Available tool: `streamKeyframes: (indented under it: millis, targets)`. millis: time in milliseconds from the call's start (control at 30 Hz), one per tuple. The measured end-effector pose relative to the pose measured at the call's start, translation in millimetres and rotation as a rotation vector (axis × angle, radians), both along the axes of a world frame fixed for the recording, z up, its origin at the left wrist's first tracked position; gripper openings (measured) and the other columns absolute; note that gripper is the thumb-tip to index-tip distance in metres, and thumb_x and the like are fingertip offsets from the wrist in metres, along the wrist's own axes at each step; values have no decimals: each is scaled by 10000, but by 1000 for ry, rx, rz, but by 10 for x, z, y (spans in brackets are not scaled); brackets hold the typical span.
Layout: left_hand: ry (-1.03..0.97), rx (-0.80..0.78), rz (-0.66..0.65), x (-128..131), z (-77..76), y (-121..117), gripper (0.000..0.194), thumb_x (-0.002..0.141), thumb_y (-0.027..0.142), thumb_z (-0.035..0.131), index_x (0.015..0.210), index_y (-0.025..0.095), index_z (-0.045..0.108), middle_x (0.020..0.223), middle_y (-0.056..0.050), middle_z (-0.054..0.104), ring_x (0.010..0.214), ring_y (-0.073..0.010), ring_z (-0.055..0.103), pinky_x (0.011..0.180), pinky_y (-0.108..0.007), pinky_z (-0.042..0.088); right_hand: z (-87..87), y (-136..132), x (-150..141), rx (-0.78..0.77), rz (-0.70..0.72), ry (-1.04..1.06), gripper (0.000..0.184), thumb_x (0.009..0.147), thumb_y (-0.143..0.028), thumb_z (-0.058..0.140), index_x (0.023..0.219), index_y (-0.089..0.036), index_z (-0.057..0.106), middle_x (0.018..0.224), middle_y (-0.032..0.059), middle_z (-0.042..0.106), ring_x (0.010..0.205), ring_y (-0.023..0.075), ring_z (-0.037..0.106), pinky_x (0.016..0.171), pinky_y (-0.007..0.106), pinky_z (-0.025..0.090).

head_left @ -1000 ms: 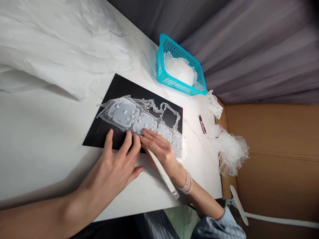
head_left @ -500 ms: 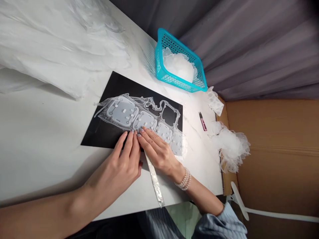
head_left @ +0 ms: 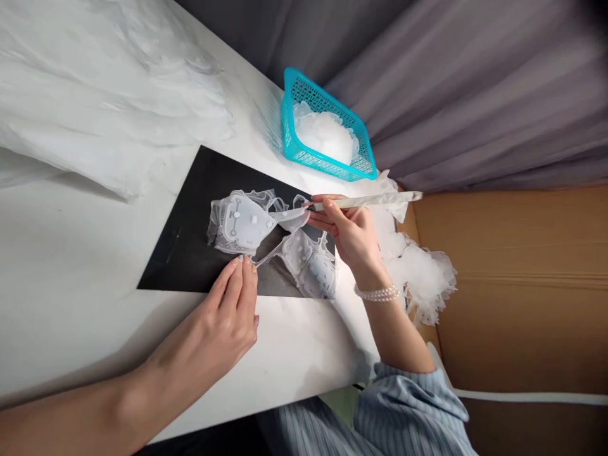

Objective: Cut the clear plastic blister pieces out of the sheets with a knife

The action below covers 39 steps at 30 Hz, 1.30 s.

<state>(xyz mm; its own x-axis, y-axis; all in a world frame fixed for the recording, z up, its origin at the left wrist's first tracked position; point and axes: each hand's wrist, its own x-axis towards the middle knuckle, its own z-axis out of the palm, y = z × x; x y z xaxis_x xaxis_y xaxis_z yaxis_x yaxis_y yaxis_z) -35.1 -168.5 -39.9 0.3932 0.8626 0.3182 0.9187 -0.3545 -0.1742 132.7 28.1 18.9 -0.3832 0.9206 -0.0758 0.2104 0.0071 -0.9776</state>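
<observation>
While the moulded sheet (head_left: 244, 221) lies across the black mat (head_left: 173, 247), its middle bends up off that mat, so that the parts at either end tilt differently. The left hand (head_left: 232, 301) reaches over the mat's near edge with its fingertips at the sheet's near rim, probably to keep that side down. The right hand (head_left: 349, 228) is raised over the mat's right end, its fingers at a lifted translucent flap (head_left: 292, 218), apparently to hold it clear of the neighbouring pieces. That same hand grips a slim white-handled tool (head_left: 380, 201), whose shaft points out past the mat's right edge, perhaps so it need not be set down.

The left forearm slants in from the near left of the mat, its fingers pressed together and thumb tucked low, pinching nothing that shows. The right forearm rises from the near right of the mat, thumb clamped over the tool, fingers stretched toward the flap; whether they pinch it or only push it, I cannot tell. Beyond the mat's far edge stands a blue basket (head_left: 327, 166) holding white pieces (head_left: 327, 136); to the mat's right lies a loose white heap (head_left: 425, 272)
</observation>
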Motion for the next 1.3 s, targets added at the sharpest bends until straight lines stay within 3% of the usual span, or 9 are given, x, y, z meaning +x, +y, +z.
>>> streamKeyframes:
  millis: [167, 467, 633, 733, 833, 900, 1033, 1167, 1300]
  targets:
    - [-78, 17, -38, 0, -57, 8, 628, 941, 263, 469, 1338, -223, 483, 1338, -389, 597, 1230, -459, 612, 1170, -524, 386, 53, 343, 166, -205, -65, 92, 232, 852, -355, 750, 945, -145, 719, 819, 63, 794, 805, 185, 790, 846, 307, 650]
    - [-283, -74, 1, 23, -73, -15, 520, 949, 179, 408, 1344, -124, 559, 1364, -318, 618, 1327, -423, 549, 1206, -546, 353, 326, 185, 98, -244, 40, 80, 222, 834, -365, 768, 915, -159, 756, 833, 63, 796, 809, 198, 790, 789, 294, 641]
    - [-307, -19, -118, -54, -166, 39, 511, 902, 178, 468, 1302, -109, 606, 1299, -318, 656, 1269, -424, 580, 1147, -544, 412, 280, 384, 187, -339, 0, 80, 133, 827, -259, 741, 861, -131, 745, 782, 68, 785, 748, 189, 782, 740, 287, 649]
    - [-383, -64, -73, -130, -19, 115, 493, 927, 270, 466, 1214, -70, 678, 1205, -319, 688, 1167, -433, 620, 1042, -578, 466, 255, 304, 175, -336, 50, 86, 160, 842, -286, 739, 889, -134, 751, 813, 65, 789, 769, 185, 782, 745, 279, 645]
    - [-827, -321, 23, -232, 264, 243, 493, 944, 443, 466, 1173, 99, 735, 1099, -216, 730, 1067, -383, 655, 927, -540, 519, 313, -43, 71, -157, 113, 19, 237, 918, -377, 684, 992, -165, 761, 955, 66, 798, 853, 164, 771, 813, 280, 630]
    - [-1318, -676, 134, -286, 417, 356, 577, 927, 592, 419, 1165, 174, 738, 1010, -155, 748, 958, -337, 684, 837, -486, 554, 369, -359, -8, 46, 147, -85, 245, 952, -382, 646, 1027, -181, 764, 1042, 69, 790, 901, 162, 756, 835, 294, 627]
    - [-2222, -1332, 359, -301, 459, 574, 635, 880, 681, 453, 1081, 153, 744, 1046, -151, 766, 1038, -310, 694, 879, -414, 567, 381, -909, -91, 406, 418, -270, 278, 1000, -225, 554, 1234, -217, 705, 1212, 76, 752, 1097, 199, 722, 965, 355, 604]
    - [-2444, -1316, 359, -231, 325, 673, 317, 859, 481, 653, 1011, 218, 741, 1111, -81, 765, 1114, -261, 673, 960, -368, 538, 322, -1100, -53, 514, 661, -286, 374, 1005, -156, 535, 1358, -234, 632, 1336, 63, 696, 1239, 206, 657, 1093, 362, 535]
    - [-2312, -1122, 347, -202, 300, 672, 174, 833, 352, 731, 967, 245, 758, 1106, -43, 771, 1145, -230, 662, 1042, -344, 505, 353, -923, 69, 416, 584, -189, 297, 988, -167, 591, 1257, -224, 703, 1199, 57, 760, 1089, 184, 717, 976, 359, 587]
